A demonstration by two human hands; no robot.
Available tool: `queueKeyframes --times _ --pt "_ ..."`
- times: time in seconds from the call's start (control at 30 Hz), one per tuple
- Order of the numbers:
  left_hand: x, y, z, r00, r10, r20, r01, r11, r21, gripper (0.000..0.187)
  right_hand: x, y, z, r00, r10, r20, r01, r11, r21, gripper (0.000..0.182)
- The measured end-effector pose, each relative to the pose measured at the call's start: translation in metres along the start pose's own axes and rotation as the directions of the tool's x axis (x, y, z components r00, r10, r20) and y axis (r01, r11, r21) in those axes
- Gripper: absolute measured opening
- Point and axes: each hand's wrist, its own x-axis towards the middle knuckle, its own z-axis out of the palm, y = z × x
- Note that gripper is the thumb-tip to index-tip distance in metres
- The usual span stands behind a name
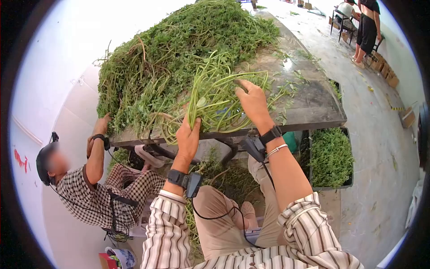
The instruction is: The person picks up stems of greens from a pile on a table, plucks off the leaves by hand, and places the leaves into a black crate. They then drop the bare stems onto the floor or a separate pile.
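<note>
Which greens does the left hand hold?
The bunch of long pale stems, gripped by the left hand; the leafy heap lies on the table, the crate greens lower right.

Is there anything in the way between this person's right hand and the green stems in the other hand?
Nothing visible stands between them. The right hand is right at the spread part of the green stems, which the left hand grips. The big heap of leafy greens lies beyond, on the table.
</note>
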Motion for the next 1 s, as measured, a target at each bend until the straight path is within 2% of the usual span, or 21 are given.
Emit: queueKeyframes --times 0.07,0.17,0.27,0.37,0.43,0.47,0.53,0.6,0.7,0.77,0.8,0.83,0.87,0.9,0.97,1.0 --pt "0.000 0.001 0.000 1.000 0.002 0.002 -0.002 1.000 -0.006 0.048 0.000 -0.004 -0.002 1.000 -0.006 -0.018 0.006 1.000 -0.006 0.039" --pt "0.000 -0.002 0.000 1.000 0.004 -0.001 -0.004 1.000 0.023 0.048 0.000 -0.007 -0.004 0.999 0.031 0.039 -0.032 0.999 0.032 0.032" --pt "0.000 -0.003 0.001 0.999 0.050 -0.019 -0.050 0.999 0.015 0.047 0.000 -0.006 -0.005 1.000 0.014 -0.002 -0.014 0.999 0.029 0.028" --pt "0.000 -0.002 0.001 0.999 0.036 -0.028 -0.035 0.999 0.006 0.047 0.001 -0.004 -0.004 0.996 0.074 -0.056 -0.070 0.995 0.074 0.024" --pt "0.000 -0.004 0.003 0.997 0.070 -0.040 -0.070 0.997 0.021 0.047 0.004 0.004 -0.004 0.979 0.174 -0.101 -0.112 0.889 0.444 0.016" --pt "0.000 -0.005 0.003 0.997 0.071 -0.040 -0.070 0.997 0.021 0.047 0.006 0.007 -0.009 0.979 0.174 -0.102 -0.112 0.889 0.445 0.016" --pt "0.000 -0.004 0.005 0.995 0.064 -0.074 -0.064 0.998 0.002 0.046 0.008 0.014 -0.022 0.929 0.349 0.121 -0.302 0.528 0.794 0.007" --pt "-0.001 -0.004 0.004 0.997 0.047 -0.060 -0.047 0.999 -0.002 0.045 0.003 -0.003 -0.025 0.924 0.370 0.101 -0.289 0.498 0.818 0.002" --pt "0.000 -0.003 0.005 0.998 0.031 -0.054 -0.032 0.999 -0.012 0.044 0.003 -0.008 -0.025 0.946 0.290 0.144 -0.290 0.562 0.775 0.003" --pt "-0.001 -0.003 0.003 0.998 0.029 -0.060 -0.030 0.999 -0.016 0.043 0.005 -0.002 -0.021 0.955 0.223 0.194 -0.292 0.814 0.503 0.019" --pt "-0.001 -0.003 0.003 0.998 0.017 -0.052 -0.018 1.000 -0.016 0.043 0.004 0.002 -0.017 0.955 0.224 0.195 -0.293 0.812 0.505 0.019" --pt "-0.001 -0.002 0.003 0.999 0.006 -0.043 -0.007 1.000 -0.018 0.043 0.002 0.005 -0.012 0.989 0.102 0.108 -0.132 0.938 0.321 0.023" --pt "-0.001 -0.002 0.003 0.999 0.007 -0.042 -0.008 1.000 -0.017 0.043 0.001 0.003 -0.009 0.998 -0.038 0.049 0.033 0.994 0.107 0.027" --pt "-0.001 -0.001 0.003 0.999 -0.001 -0.041 0.000 1.000 -0.017 0.043 -0.002 0.001 -0.008 0.998 -0.036 0.047 0.031 0.994 0.108 0.027" --pt "0.000 -0.001 0.003 0.999 -0.008 -0.039 0.007 1.000 -0.018 0.043 -0.006 -0.001 -0.007 0.986 -0.020 0.165 0.043 0.989 -0.141 0.031" --pt "0.000 -0.002 0.003 0.999 -0.001 -0.047 0.000 1.000 -0.021 0.043 -0.007 -0.001 -0.005 0.986 -0.019 0.165 0.043 0.989 -0.141 0.031"
